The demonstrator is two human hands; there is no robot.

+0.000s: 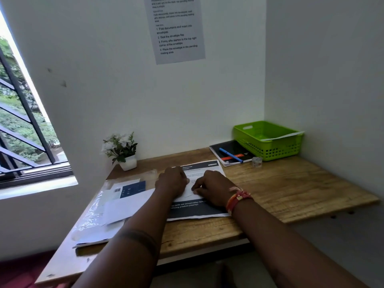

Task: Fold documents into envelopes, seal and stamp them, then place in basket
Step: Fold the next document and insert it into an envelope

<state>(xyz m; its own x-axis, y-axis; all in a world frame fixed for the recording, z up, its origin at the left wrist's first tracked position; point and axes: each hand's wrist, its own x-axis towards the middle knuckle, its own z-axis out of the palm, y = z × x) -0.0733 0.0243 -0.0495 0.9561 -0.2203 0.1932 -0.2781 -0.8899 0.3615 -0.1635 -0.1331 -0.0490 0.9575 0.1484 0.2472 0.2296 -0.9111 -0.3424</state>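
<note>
Both hands, left hand (173,180) and right hand (209,189), curl their grip on the paper (197,208) lying flat on the desk (291,190). Paper is light and bendy, so hold its edges.

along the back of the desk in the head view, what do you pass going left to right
potted white flowers → black notebook with a blue pen on it → small tape roll → green basket
</note>
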